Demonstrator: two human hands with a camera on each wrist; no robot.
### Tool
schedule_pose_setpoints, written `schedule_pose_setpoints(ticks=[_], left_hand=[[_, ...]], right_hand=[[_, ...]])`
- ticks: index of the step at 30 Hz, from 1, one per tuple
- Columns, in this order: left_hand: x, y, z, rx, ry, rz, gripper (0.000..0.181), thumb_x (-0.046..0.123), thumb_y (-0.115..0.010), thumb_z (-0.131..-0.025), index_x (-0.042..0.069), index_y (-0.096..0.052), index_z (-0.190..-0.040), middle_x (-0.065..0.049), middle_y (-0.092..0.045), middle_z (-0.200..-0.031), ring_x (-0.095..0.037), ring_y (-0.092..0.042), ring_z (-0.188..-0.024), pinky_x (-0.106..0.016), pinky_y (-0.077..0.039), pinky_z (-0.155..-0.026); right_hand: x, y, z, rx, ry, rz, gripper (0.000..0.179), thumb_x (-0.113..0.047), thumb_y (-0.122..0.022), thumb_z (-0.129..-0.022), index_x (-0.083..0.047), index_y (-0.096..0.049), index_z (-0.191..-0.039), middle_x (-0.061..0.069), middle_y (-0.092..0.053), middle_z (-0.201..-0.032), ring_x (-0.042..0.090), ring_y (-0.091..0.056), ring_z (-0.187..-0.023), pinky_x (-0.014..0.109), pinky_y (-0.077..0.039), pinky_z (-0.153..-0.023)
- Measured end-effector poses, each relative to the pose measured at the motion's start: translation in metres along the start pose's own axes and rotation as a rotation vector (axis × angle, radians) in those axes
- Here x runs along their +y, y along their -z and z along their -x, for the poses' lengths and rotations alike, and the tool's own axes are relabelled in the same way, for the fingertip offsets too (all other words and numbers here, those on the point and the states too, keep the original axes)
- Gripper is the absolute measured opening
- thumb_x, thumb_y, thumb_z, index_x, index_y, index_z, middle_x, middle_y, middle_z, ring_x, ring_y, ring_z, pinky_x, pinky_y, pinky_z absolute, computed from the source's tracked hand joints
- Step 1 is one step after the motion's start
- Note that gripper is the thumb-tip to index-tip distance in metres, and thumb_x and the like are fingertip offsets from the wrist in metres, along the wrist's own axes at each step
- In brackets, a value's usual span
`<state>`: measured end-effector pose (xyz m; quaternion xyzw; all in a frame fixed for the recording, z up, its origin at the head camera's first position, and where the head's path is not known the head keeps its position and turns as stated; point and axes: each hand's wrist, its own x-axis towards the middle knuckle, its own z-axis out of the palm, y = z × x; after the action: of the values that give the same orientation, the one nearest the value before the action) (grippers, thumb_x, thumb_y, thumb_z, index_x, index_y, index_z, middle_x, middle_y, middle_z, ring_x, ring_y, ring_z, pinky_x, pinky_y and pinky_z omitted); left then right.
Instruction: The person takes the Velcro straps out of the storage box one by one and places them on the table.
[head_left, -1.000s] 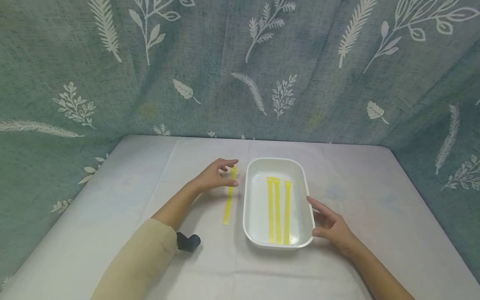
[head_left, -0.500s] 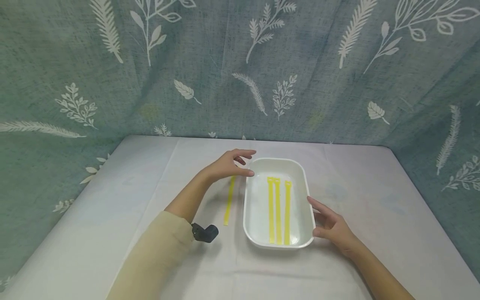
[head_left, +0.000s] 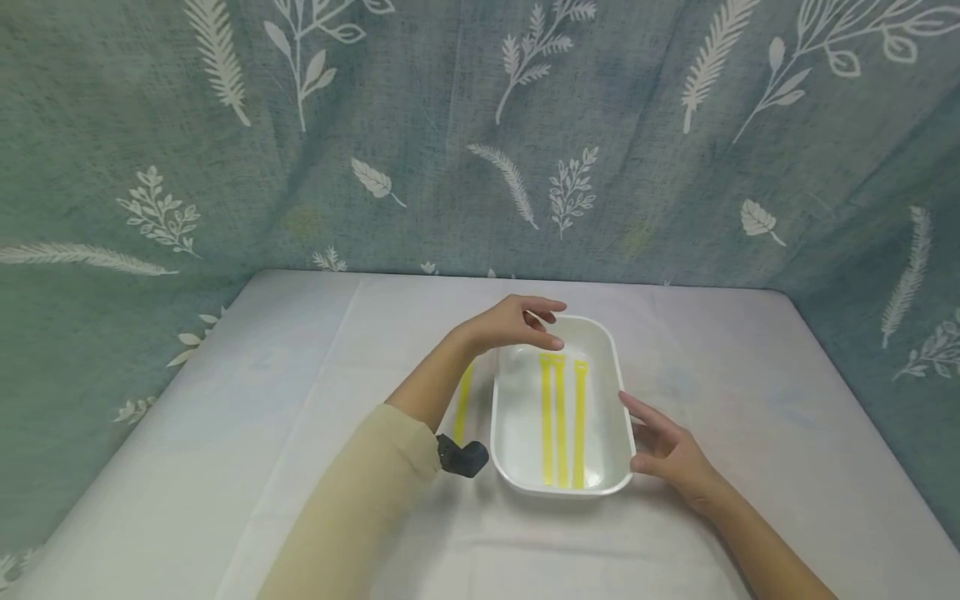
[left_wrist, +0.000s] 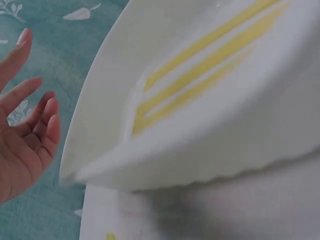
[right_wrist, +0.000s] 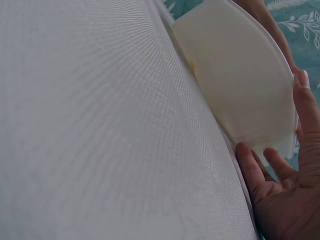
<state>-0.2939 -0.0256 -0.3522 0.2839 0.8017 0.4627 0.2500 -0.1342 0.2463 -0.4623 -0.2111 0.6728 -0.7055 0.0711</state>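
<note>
The far end of a loose yellow strip (head_left: 464, 400), lying left of a white tray (head_left: 517, 425), is hidden behind the left forearm (head_left: 427, 383); the tray's far-left corner is covered by the left grip (head_left: 517, 323), and the tray's contents are blurred in the left wrist view. The bench (head_left: 300, 417) is covered with creased white cloth and backed by a teal curtain (head_left: 435, 167) printed with white leaves. Inside the tray three yellow strips (head_left: 561, 425) are laid lengthwise, two close together and one slightly apart to the right, their looped ends toward the far side. Above the tray's far end the left grip is poised, thumb and fingers parted, nothing seen between them. The tray's right wall is touched by the spread thumb and fingers of the right grip (head_left: 670, 454).
</note>
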Motion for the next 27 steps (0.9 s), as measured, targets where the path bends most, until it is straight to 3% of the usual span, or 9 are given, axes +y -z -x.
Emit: schedule_pose_setpoints(ticks=[8, 13, 17, 20, 27], left_hand=[[-0.004, -0.018, -0.02, -0.098, 0.074, -0.031, 0.061, 0.027, -0.073, -0.082, 0.016, -0.05, -0.138, -0.013, -0.056, -0.129, -0.017, -0.052, -0.112, -0.03, -0.044, -0.092], [-0.011, -0.032, -0.032, -0.024, 0.141, -0.056, 0.058, 0.032, -0.077, -0.078, 0.018, -0.057, -0.132, -0.003, -0.061, -0.114, -0.014, -0.055, -0.1, -0.025, -0.045, -0.083], [-0.017, -0.043, -0.04, 0.044, 0.163, -0.03, 0.056, 0.028, -0.079, -0.076, 0.013, -0.061, -0.127, -0.001, -0.06, -0.102, -0.013, -0.052, -0.088, -0.022, -0.044, -0.073], [-0.022, -0.05, -0.045, 0.044, 0.164, -0.031, 0.056, 0.022, -0.082, -0.074, 0.009, -0.062, -0.124, -0.002, -0.059, -0.096, -0.013, -0.051, -0.082, -0.02, -0.044, -0.068], [-0.029, -0.059, -0.05, 0.03, 0.145, -0.191, 0.058, 0.02, -0.086, -0.068, 0.007, -0.064, -0.12, -0.001, -0.061, -0.091, -0.01, -0.052, -0.082, -0.016, -0.042, -0.067]], right_hand=[[0.0, 0.0, -0.002, -0.004, -0.01, 0.021, 0.075, -0.006, -0.073, -0.082, -0.004, -0.034, -0.146, -0.011, -0.047, -0.139, 0.008, -0.055, -0.114, 0.026, -0.052, -0.084], [0.0, 0.001, -0.001, -0.007, -0.004, 0.014, 0.075, -0.006, -0.072, -0.082, -0.005, -0.034, -0.146, -0.01, -0.048, -0.139, 0.009, -0.055, -0.114, 0.025, -0.052, -0.084], [0.0, 0.002, -0.001, -0.015, 0.005, 0.005, 0.074, -0.007, -0.072, -0.083, -0.005, -0.034, -0.146, -0.008, -0.047, -0.14, 0.009, -0.055, -0.115, 0.026, -0.052, -0.084], [0.0, 0.002, -0.002, -0.03, 0.021, -0.014, 0.074, -0.008, -0.072, -0.083, -0.004, -0.033, -0.146, -0.004, -0.048, -0.139, 0.01, -0.055, -0.115, 0.026, -0.053, -0.083], [0.003, 0.003, -0.002, -0.033, 0.037, -0.021, 0.075, -0.01, -0.072, -0.083, -0.002, -0.033, -0.146, -0.004, -0.049, -0.14, 0.01, -0.055, -0.116, 0.026, -0.052, -0.084]])
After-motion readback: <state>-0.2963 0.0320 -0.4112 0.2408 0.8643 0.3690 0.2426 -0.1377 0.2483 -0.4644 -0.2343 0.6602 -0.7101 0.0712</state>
